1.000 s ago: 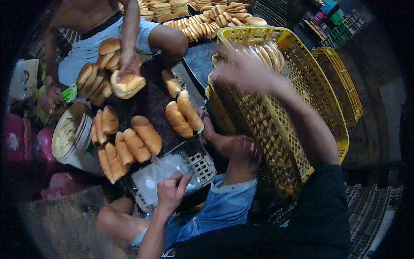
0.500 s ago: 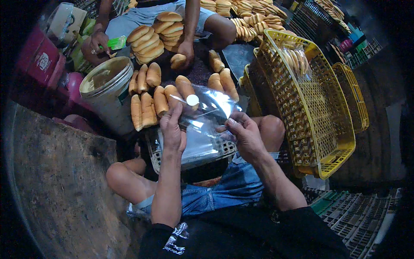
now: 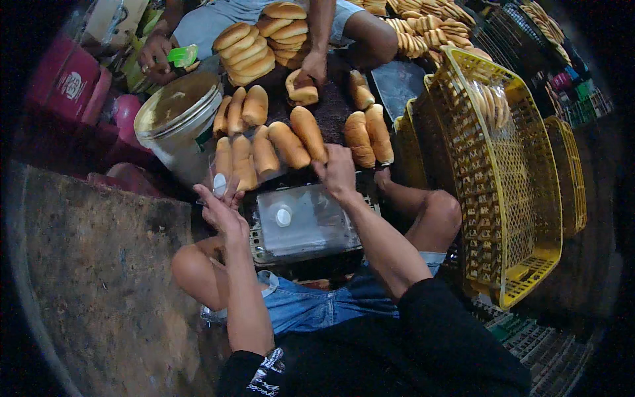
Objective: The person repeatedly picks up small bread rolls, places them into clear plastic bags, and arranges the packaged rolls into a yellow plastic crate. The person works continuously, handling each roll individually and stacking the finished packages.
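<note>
My left hand (image 3: 225, 212) pinches a clear plastic bag (image 3: 210, 173) with a white round label, left of a stack of clear bags (image 3: 311, 221). That stack lies on an upturned-looking crate (image 3: 372, 206) before my lap. With its fingers closed at the near end of a long bread roll (image 3: 307, 132), my right hand (image 3: 338, 175) reaches over the stack. More long rolls (image 3: 287, 144) lie in two rows to the left of it. Two others (image 3: 358, 139) lie on its right, with a single roll (image 3: 361, 89) behind.
Across from me, a co-worker's hand (image 3: 313, 69) holds a split roll (image 3: 301, 91); the other holds a green-handled tool (image 3: 182, 56). Stacked buns (image 3: 246, 53) stand between them. A white bucket (image 3: 178, 132) is at left, yellow crates (image 3: 503, 218) at right.
My left hand has carried the bag left and down. My right hand has let go of the bag and moved up to a roll, uncovering the bag stack. The view has shifted slightly.
</note>
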`<state>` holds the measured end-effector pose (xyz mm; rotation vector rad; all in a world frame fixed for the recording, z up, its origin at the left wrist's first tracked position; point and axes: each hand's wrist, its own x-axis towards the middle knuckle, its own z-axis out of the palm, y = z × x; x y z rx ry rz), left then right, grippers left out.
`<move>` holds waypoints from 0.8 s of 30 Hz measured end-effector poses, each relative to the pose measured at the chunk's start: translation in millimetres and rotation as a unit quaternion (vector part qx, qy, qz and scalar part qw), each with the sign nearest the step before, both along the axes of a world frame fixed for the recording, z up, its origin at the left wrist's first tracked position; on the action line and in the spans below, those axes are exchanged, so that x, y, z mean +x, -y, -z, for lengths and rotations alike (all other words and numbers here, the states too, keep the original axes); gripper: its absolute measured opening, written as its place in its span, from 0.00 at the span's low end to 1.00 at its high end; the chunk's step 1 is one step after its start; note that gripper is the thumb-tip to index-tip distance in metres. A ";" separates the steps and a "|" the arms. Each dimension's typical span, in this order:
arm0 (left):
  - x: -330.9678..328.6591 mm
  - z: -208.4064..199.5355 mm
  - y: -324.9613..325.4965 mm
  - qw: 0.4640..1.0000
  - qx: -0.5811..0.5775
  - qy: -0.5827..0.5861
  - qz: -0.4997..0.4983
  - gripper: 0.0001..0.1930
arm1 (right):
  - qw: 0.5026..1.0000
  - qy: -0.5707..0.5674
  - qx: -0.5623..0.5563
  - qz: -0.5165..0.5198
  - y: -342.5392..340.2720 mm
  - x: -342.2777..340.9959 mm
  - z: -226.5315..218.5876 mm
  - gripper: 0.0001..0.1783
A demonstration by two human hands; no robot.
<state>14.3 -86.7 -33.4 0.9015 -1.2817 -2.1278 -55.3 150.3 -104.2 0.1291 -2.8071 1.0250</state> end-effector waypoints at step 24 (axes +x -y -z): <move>17.0 -54.8 -71.8 0.926 0.260 -0.169 0.215 0.30 | 0.940 -0.294 -0.019 -0.169 -4.1 73.2 -218.4 0.27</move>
